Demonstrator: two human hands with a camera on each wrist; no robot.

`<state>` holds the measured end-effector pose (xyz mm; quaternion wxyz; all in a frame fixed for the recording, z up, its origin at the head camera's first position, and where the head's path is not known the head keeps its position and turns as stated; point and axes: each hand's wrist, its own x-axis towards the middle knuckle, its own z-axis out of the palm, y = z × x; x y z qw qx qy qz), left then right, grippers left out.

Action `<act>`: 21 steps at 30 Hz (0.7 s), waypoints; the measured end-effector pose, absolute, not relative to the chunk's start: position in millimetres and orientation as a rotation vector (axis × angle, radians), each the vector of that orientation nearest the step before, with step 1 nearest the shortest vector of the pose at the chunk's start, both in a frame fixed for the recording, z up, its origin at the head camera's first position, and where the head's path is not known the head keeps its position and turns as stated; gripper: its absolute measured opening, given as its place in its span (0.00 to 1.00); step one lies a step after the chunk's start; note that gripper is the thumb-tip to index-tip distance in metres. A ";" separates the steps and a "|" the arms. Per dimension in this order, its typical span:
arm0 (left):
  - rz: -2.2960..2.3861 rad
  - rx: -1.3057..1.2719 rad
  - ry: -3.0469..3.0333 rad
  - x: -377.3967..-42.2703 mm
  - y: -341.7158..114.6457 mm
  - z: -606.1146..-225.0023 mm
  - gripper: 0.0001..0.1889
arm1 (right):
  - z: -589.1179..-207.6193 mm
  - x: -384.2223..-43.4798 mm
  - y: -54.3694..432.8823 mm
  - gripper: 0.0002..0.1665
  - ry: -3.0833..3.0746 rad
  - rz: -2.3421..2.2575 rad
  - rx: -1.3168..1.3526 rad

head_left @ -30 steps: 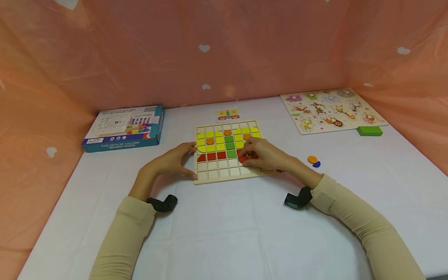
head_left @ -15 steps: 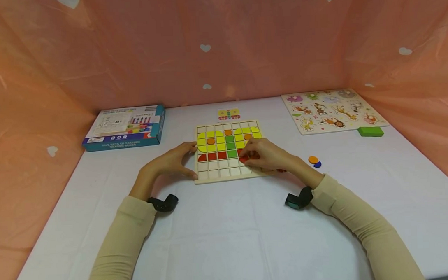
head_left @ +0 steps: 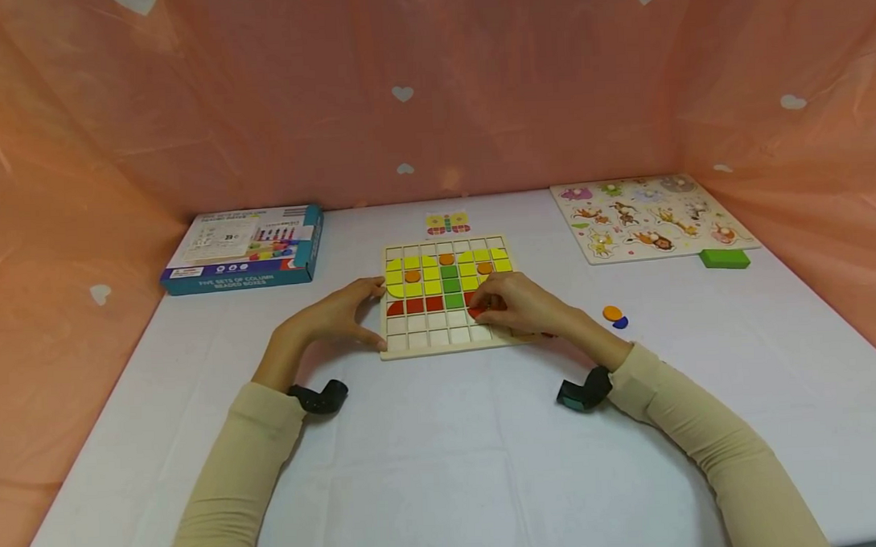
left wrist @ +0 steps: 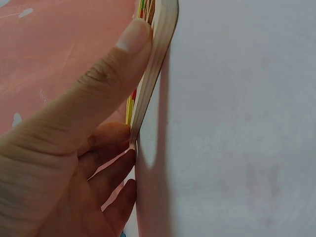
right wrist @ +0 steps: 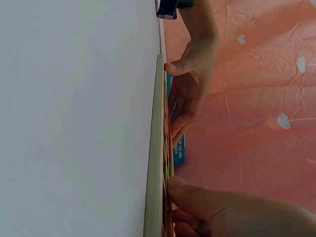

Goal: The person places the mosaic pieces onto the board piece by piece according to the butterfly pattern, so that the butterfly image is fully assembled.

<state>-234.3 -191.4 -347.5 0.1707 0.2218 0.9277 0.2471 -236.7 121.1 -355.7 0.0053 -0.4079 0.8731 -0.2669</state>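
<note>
A wooden grid board point(head_left: 417, 339) lies on the table with yellow, orange, green and red tiles in its cells. My left hand point(head_left: 336, 316) holds its left edge, thumb at the near corner and fingers farther up; the left wrist view shows the thumb point(left wrist: 106, 74) on the wooden rim. Over the board's right half, my right hand point(head_left: 520, 301) pinches a red tile point(head_left: 475, 312) between thumb and fingertips, close to the cells right of the green column point(head_left: 451, 285). My right hand hides the cells under it. In the right wrist view its thumb point(right wrist: 190, 195) reaches the board's surface.
Behind the board lies a small pattern card point(head_left: 447, 223). An orange disc point(head_left: 612, 313) and a blue piece point(head_left: 621, 322) lie to the right. Farther off are a boxed set point(head_left: 242, 252) at left, an animal puzzle point(head_left: 646, 218) and a green block point(head_left: 724, 258) at right.
</note>
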 end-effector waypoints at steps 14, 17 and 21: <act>0.707 0.622 2.633 -234.5 -191.1 -347.5 0.52 | -330.4 -237.4 137.9 0.12 2.755 -1.019 -1.160; 0.702 0.625 2.634 -234.6 -191.1 -347.1 0.52 | -317.5 -237.9 157.2 0.12 2.765 -1.078 -1.184; 0.695 0.626 2.634 -234.5 -191.4 -346.6 0.53 | -307.8 -236.8 192.6 0.11 2.767 -1.055 -1.209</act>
